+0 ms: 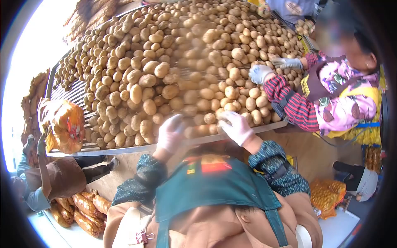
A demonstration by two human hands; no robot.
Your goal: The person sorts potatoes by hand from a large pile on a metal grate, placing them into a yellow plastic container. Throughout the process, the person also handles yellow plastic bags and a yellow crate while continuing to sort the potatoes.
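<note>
A wide bed of loose potatoes [161, 69] covers a slatted metal table [68, 99] in front of me. My left hand [170, 134], in a pale glove with dirty fingertips, is over the near edge beside the potatoes. Its fingers reach forward and look loosely open, though a blurred patch softens them. My right hand [236, 128], also gloved, is at the same edge further right. Its bent fingers are apart and close to several potatoes; no potato shows clearly in its grasp.
A co-worker's gloved hands [261, 73] are among the potatoes at right. An orange net bag [68, 126] stands on the table's left corner near another person [62, 177]. Filled bags [84, 213] lie at lower left; another net bag [326, 196] is at lower right.
</note>
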